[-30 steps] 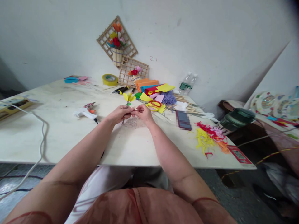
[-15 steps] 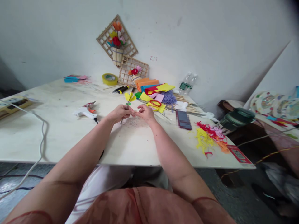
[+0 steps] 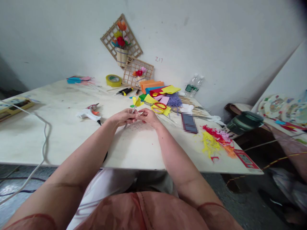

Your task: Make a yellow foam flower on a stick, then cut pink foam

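My left hand (image 3: 122,117) is closed round the thin stem of a yellow paper flower (image 3: 137,101), which tilts up and away just beyond my fingers. A bit of green shows below its petals. Close against it, my right hand (image 3: 150,118) has its fingertips pinched together. What lies between those fingertips is too small to make out. Red-and-yellow-handled scissors (image 3: 158,108) rest just beyond my right hand, among coloured paper. To the left of my hands lies a white glue gun (image 3: 87,115).
Folded coloured paper (image 3: 152,86) and purple yarn (image 3: 174,100) sit at the back, beside yellow tape (image 3: 113,80). Two bamboo lattices (image 3: 131,44) with flowers lean on the wall. A phone (image 3: 189,123) and shredded paper (image 3: 211,140) lie right. A white cord (image 3: 45,134) crosses the left side.
The yellow flower has tilted to the right and turned in my left hand. My right hand's fingers have drawn closer to my left hand. Slight camera shift.
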Demonstrator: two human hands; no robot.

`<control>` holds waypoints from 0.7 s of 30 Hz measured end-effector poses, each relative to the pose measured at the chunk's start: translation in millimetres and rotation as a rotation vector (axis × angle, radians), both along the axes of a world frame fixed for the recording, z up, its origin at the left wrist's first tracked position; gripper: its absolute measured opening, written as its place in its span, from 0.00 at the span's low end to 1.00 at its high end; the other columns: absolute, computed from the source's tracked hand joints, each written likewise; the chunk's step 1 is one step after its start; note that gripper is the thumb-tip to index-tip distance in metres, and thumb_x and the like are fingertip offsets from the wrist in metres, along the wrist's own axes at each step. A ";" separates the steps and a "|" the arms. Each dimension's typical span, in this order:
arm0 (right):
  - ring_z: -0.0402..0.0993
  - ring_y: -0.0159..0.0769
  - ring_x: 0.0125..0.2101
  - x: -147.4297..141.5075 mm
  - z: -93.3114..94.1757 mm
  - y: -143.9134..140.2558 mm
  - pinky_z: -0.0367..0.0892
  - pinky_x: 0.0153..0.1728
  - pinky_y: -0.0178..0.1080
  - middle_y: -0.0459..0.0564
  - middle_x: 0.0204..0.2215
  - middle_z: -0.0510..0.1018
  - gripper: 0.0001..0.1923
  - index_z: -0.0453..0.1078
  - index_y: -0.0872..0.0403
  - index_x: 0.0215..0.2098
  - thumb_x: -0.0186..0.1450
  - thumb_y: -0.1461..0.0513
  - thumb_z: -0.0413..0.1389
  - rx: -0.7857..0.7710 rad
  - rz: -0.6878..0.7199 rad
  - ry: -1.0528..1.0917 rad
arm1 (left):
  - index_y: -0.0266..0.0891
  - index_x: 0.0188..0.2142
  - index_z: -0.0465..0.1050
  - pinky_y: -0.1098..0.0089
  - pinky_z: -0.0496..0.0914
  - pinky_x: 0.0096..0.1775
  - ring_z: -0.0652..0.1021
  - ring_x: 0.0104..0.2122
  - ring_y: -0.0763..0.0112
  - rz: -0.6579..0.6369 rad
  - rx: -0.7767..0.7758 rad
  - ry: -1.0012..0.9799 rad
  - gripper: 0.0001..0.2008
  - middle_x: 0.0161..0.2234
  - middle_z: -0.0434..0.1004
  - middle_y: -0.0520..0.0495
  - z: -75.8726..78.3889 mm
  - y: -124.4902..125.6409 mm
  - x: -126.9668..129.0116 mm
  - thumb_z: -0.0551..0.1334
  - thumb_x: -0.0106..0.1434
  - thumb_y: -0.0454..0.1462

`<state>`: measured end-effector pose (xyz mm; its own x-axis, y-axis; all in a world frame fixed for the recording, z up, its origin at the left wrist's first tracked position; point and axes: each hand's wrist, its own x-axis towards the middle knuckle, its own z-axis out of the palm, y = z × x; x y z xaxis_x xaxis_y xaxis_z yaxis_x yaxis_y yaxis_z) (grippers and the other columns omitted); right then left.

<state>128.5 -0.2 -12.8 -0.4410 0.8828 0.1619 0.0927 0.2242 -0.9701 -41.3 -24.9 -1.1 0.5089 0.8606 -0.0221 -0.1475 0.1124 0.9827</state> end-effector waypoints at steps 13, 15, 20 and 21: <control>0.69 0.26 0.19 2.3 0.6 -2.7 0.65 0.19 0.29 0.43 0.24 0.73 0.25 0.66 0.55 0.38 0.46 0.53 0.65 -0.136 0.225 0.073 | 0.34 0.30 0.65 0.82 0.46 0.14 0.53 0.11 0.86 -0.175 0.012 -0.168 0.12 0.13 0.55 0.58 -0.8 -5.5 7.1 0.66 0.51 0.38; 0.69 0.26 0.18 2.5 2.8 -4.5 0.66 0.19 0.29 0.43 0.24 0.73 0.25 0.65 0.56 0.36 0.45 0.52 0.65 -0.147 0.249 0.082 | 0.35 0.28 0.65 0.81 0.47 0.14 0.53 0.11 0.85 -0.179 0.022 -0.187 0.11 0.13 0.53 0.58 -0.4 -6.1 9.1 0.66 0.51 0.38; 0.70 0.27 0.17 4.5 4.4 -4.5 0.66 0.18 0.30 0.44 0.23 0.73 0.24 0.66 0.57 0.35 0.46 0.52 0.64 -0.148 0.256 0.090 | 0.34 0.28 0.65 0.81 0.46 0.14 0.51 0.11 0.86 -0.166 0.032 -0.208 0.11 0.12 0.51 0.60 3.4 -9.2 12.3 0.65 0.53 0.38; 0.70 0.27 0.17 5.3 4.4 -4.0 0.66 0.18 0.30 0.44 0.23 0.73 0.23 0.66 0.57 0.35 0.47 0.53 0.64 -0.157 0.242 0.086 | 0.34 0.27 0.64 0.81 0.46 0.14 0.51 0.11 0.86 -0.157 0.034 -0.220 0.11 0.12 0.51 0.60 4.5 -9.9 11.9 0.65 0.53 0.38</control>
<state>133.8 -4.2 -8.4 -0.6321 0.7710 0.0771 -0.0288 0.0761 -0.9967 -29.4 -34.9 3.4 0.6259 0.7688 0.1310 -0.3410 0.1186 0.9325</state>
